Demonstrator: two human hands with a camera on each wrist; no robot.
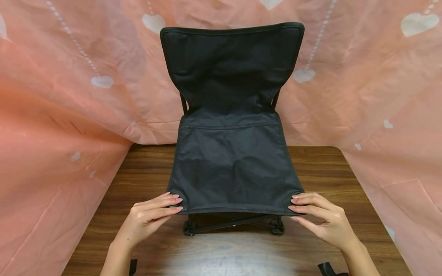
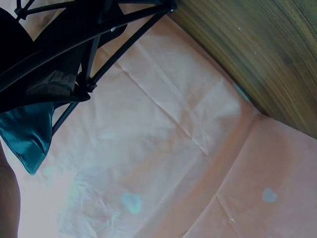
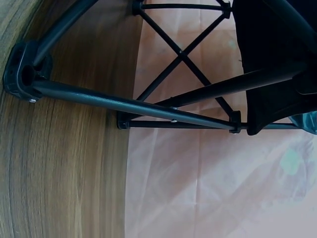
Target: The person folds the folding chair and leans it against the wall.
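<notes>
A black folding chair [image 1: 231, 165] stands unfolded in the head view, its fabric backrest [image 1: 231, 65] upright at the far side and its seat facing me. At the seat's front left corner, my left hand [image 1: 148, 214] grips the fabric, fingertips lying on top. The front right corner is held likewise by my right hand [image 1: 321, 216], with the fingers above and the thumb below the edge. Under the seat, crossed metal tubes [image 3: 133, 105] with a plastic foot [image 3: 22, 72] show in the right wrist view. More of the dark frame [image 2: 129, 47] appears in the left wrist view.
The chair's feet are on a brown wood-grain surface [image 1: 148, 168]. Pink cloth [image 1: 103, 50] printed with white hearts hangs behind and along both sides. Short black straps [image 1: 133, 266] show near each forearm at the bottom edge.
</notes>
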